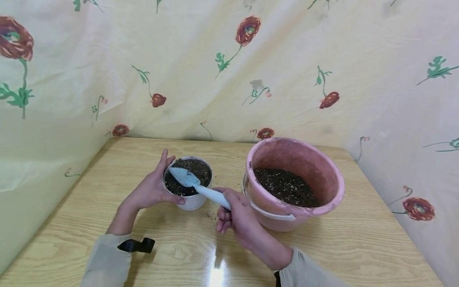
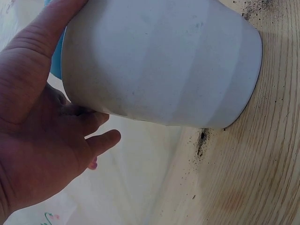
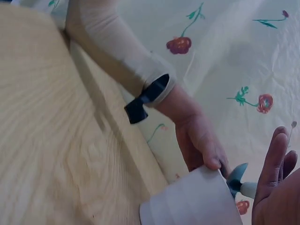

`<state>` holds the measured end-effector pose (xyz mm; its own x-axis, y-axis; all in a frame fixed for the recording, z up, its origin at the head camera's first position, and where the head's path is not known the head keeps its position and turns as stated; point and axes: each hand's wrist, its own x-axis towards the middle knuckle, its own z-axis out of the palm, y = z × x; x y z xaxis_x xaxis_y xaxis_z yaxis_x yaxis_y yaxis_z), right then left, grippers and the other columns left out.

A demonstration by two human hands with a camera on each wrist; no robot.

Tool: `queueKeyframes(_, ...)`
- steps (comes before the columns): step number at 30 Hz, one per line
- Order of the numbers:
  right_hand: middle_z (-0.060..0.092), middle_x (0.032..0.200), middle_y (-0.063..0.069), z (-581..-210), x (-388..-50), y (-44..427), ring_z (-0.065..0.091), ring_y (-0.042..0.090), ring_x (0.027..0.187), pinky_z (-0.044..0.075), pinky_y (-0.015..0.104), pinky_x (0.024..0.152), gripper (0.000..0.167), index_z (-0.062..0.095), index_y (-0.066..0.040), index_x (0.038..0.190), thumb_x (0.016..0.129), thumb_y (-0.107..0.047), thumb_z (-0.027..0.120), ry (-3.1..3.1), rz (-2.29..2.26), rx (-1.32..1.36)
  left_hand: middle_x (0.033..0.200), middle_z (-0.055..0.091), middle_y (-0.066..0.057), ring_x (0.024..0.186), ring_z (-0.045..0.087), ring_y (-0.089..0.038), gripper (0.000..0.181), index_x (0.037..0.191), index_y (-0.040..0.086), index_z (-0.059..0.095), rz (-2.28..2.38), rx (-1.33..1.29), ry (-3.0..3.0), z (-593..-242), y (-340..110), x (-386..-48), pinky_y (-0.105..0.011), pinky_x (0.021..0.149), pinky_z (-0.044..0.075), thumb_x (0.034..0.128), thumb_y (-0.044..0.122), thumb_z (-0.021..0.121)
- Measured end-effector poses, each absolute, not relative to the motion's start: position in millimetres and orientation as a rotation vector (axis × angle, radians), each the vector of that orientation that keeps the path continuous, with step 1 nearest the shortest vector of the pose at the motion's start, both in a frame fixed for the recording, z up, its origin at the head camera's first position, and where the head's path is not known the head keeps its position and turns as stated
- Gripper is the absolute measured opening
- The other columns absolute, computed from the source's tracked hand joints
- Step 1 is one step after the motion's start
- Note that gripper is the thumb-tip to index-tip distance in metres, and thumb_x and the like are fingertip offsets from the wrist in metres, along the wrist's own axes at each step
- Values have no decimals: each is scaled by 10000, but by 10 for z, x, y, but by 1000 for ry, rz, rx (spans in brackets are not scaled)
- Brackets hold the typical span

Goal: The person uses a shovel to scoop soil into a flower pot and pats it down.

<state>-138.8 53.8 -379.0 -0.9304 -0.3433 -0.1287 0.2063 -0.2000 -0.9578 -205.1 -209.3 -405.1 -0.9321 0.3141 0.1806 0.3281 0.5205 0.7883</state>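
Observation:
A white flowerpot filled with dark soil stands on the wooden table. My left hand holds it from the left, the thumb along its near side and the fingers around its far side. In the left wrist view the pot's pale wall fills the upper part. My right hand grips the handle of a light-blue garden trowel. Its blade lies over the soil inside the pot's rim, pointing left; the right wrist view shows the blade at the pot's mouth.
A large pink bucket with a white handle stands right of the pot, close to my right hand, with dark soil inside. Soil crumbs lie on the table. Flower-patterned sheeting rises behind and at both sides.

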Motion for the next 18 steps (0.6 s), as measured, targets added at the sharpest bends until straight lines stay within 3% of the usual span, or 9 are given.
queueKeyframes(11,501,555,26,-3873,-1495,465,542,117,377,464,276,378,389,481,26,1344,1046,-194,363,1999,-2182,-251,1589,158,-169,1408,229,-419,1496,1510,290,-206,-1432,-585,-2708,-4065,-2088,-2057,-612,1108,180,558,300,948)
queueKeyframes(18,477,499,49,-3886,-1546,438,531,135,342,481,391,357,365,527,-8,1331,1035,-168,387,2234,-1989,-386,1594,160,-136,1407,242,-402,1500,1505,318,-205,-1436,-558,-2720,-4064,-2086,-2052,-606,1105,200,548,319,950)
